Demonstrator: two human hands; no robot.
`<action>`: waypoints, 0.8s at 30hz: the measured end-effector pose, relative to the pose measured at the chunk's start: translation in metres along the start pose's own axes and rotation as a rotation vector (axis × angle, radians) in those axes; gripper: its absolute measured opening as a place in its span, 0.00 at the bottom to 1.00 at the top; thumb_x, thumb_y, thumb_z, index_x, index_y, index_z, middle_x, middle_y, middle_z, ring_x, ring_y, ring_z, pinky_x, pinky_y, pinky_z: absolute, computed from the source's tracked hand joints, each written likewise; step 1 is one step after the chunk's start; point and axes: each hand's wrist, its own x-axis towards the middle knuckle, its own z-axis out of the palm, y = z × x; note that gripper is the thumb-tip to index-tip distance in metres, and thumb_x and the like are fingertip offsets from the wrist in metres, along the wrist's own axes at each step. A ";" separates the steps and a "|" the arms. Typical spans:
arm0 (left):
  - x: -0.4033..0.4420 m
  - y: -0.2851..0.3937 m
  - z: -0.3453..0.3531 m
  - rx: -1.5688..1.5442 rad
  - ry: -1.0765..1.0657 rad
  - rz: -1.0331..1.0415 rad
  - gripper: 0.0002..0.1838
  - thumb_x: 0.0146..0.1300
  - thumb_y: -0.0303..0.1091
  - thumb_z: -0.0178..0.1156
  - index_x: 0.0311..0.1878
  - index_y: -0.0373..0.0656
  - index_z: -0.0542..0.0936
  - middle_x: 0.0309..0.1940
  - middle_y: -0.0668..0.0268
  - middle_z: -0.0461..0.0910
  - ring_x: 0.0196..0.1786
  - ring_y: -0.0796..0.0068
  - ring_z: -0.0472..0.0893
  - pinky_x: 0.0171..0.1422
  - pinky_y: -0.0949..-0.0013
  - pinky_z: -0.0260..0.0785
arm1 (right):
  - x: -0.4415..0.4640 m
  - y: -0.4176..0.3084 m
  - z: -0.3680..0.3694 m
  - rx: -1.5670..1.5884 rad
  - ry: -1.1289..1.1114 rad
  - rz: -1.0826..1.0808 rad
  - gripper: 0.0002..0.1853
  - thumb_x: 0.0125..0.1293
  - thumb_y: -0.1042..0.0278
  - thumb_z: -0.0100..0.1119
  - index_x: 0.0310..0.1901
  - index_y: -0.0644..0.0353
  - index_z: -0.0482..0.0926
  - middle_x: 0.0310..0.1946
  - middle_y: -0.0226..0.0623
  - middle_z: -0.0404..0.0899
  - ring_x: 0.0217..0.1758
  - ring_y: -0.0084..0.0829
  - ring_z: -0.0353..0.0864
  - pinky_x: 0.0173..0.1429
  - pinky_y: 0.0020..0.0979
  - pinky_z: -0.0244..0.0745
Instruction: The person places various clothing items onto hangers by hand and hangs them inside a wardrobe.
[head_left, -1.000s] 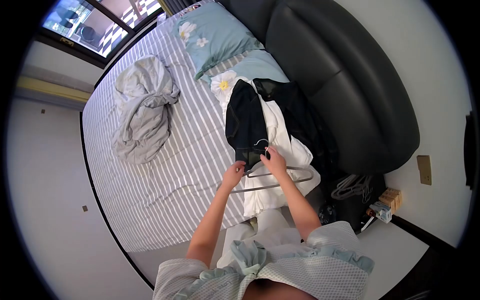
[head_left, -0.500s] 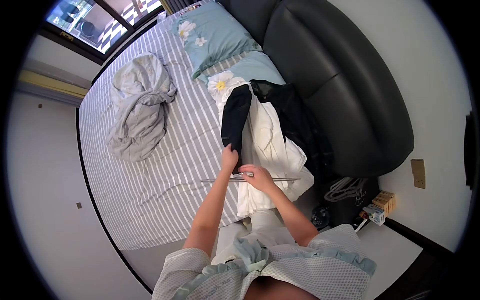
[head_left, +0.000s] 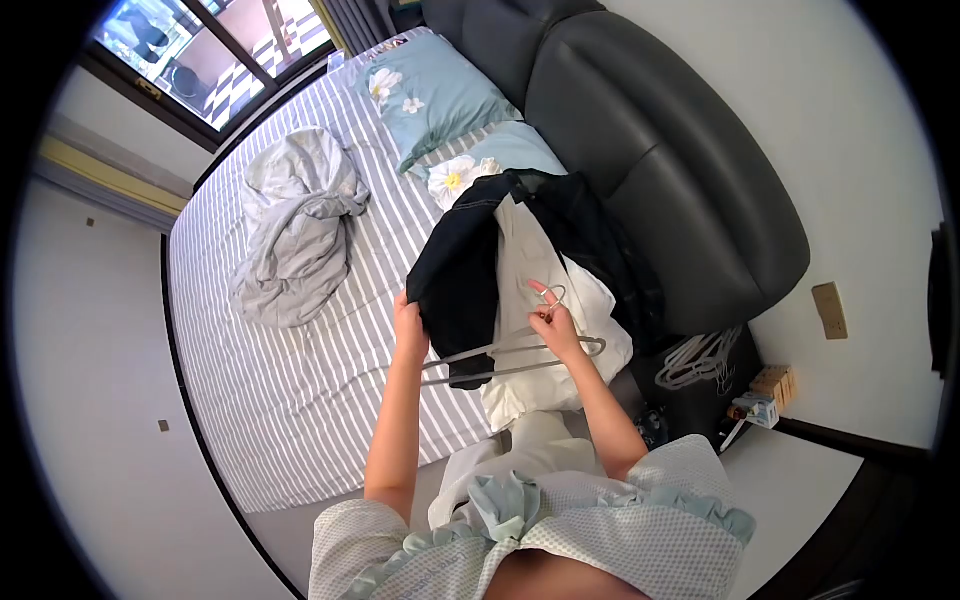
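Observation:
My left hand (head_left: pixel 410 328) grips the left edge of a dark garment (head_left: pixel 455 275), which hangs spread over the side of the bed. My right hand (head_left: pixel 556 325) is closed on a grey hanger (head_left: pixel 520 372) near its hook, with the index finger stretched out. The bars of the hanger cross in front of the lower part of the dark garment. White clothing (head_left: pixel 592 310) lies beneath, and another dark garment (head_left: pixel 625 270) lies beside the headboard.
Two blue flowered pillows (head_left: pixel 430 100) lie by the black headboard (head_left: pixel 670 190). A crumpled grey quilt (head_left: pixel 295 250) is on the striped bed (head_left: pixel 270 400). Several hangers (head_left: pixel 697 360) and small boxes (head_left: pixel 770 395) are at the right.
My left hand has moved left and spread the dark garment wider. The hanger, which was edge-on half a second ago, now shows its bars apart. My right hand has shifted right and up.

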 end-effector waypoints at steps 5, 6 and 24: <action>-0.028 0.040 -0.008 -0.180 -0.063 0.061 0.17 0.55 0.26 0.44 0.47 0.40 0.75 0.42 0.65 0.79 0.45 0.72 0.78 0.51 0.70 0.70 | -0.027 -0.020 0.025 0.026 -0.064 -0.043 0.30 0.54 0.74 0.53 0.62 0.57 0.65 0.14 0.19 0.65 0.18 0.11 0.61 0.26 0.18 0.57; -0.033 0.050 -0.008 -0.229 -0.076 0.088 0.15 0.59 0.29 0.46 0.48 0.42 0.75 0.43 0.65 0.79 0.45 0.72 0.79 0.51 0.69 0.71 | -0.033 -0.023 0.030 0.050 -0.047 -0.053 0.28 0.54 0.75 0.53 0.60 0.58 0.67 0.15 0.19 0.66 0.18 0.11 0.61 0.26 0.18 0.57; -0.111 0.184 -0.133 -0.381 -0.602 0.371 0.20 0.58 0.39 0.43 0.41 0.34 0.77 0.38 0.58 0.80 0.42 0.64 0.79 0.50 0.62 0.73 | -0.118 -0.094 0.101 -0.111 0.024 -0.234 0.24 0.55 0.70 0.64 0.56 0.57 0.73 0.11 0.19 0.58 0.17 0.12 0.55 0.24 0.19 0.53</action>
